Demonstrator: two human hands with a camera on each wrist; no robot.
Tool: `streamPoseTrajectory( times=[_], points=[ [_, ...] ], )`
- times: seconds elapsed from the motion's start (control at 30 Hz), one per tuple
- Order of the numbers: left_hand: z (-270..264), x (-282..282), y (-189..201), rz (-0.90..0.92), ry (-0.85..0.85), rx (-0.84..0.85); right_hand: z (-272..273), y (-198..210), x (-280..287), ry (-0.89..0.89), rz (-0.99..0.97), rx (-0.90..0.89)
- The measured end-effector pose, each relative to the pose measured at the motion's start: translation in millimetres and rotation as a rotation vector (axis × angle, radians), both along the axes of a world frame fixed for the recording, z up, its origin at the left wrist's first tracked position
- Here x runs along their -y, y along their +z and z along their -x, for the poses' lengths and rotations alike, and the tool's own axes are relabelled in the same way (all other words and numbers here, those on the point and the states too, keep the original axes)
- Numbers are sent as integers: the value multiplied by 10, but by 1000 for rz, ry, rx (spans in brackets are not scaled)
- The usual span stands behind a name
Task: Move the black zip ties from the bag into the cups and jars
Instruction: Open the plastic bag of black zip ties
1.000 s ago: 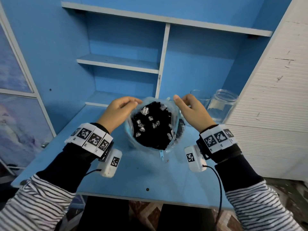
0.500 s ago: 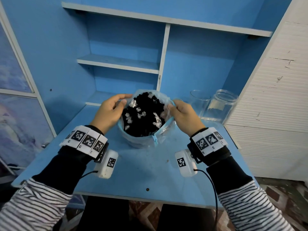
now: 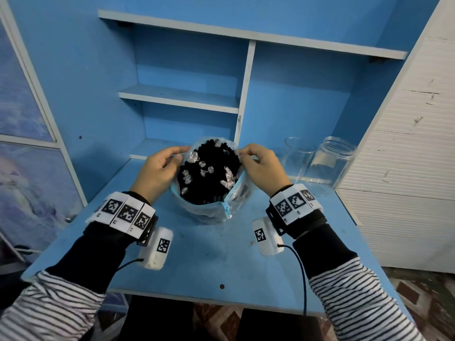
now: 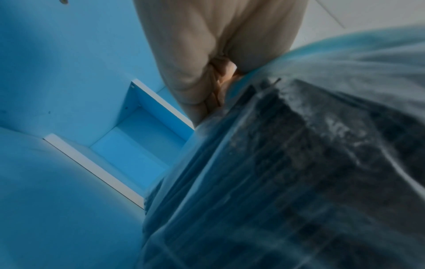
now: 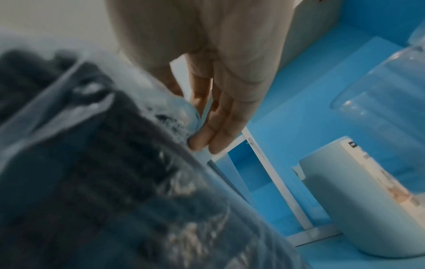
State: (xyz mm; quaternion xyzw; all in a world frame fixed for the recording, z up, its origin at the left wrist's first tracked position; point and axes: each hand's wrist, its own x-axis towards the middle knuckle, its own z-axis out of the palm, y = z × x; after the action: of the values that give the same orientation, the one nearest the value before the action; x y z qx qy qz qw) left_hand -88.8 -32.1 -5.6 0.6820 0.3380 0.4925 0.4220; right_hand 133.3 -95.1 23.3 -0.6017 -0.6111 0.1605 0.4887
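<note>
A clear plastic zip bag [image 3: 209, 212] with a blue zip strip stands upright on the blue desk [image 3: 216, 262], its mouth open toward me. It is packed with bundles of black zip ties [image 3: 209, 178]. My left hand [image 3: 157, 173] pinches the left rim of the bag [image 4: 299, 163]. My right hand [image 3: 261, 166] pinches the right rim, and its fingertips [image 5: 202, 142] press the plastic. A clear glass cup [image 3: 299, 158] and a clear plastic jar [image 3: 332, 161] stand to the right of the bag, both empty.
A pale blue mug [image 5: 358, 203] with a label stands near the cup and the jar, seen only in the right wrist view. Blue shelves [image 3: 179, 97] rise behind the desk. A white ribbed cabinet [image 3: 403, 143] stands at the right.
The bag has gone from lying tilted toward me to standing more upright and farther back. Both hands moved with it along the rim toward its far side.
</note>
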Motion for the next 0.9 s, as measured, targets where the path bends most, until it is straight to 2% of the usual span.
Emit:
streamPoseTrajectory(
  times=[0.1,0.23,0.33,0.5,0.57,0.77,0.9],
  points=[
    [14,-5,-13,5,0,9,-23,41,-11,38,57,-69],
    [-5,27,15,19,-28,-9,-40,67,-82,89,76,-6],
    [-15,34,23,-8,-46,-33,-45,56,-156,38,146,37],
    [-24,37,17,-104,-59,-53,-96,5,-164,81,155,-111],
    [-44,21,18,-128,-38,-66,-104,14,-151,78,142,-88],
    [-89,-71,-1,-66,87,-93,-46,23,187,-197,119,17],
    [-130,-65,-27,-61,171,-79,43,-4,460,-93,281,11]
  ],
)
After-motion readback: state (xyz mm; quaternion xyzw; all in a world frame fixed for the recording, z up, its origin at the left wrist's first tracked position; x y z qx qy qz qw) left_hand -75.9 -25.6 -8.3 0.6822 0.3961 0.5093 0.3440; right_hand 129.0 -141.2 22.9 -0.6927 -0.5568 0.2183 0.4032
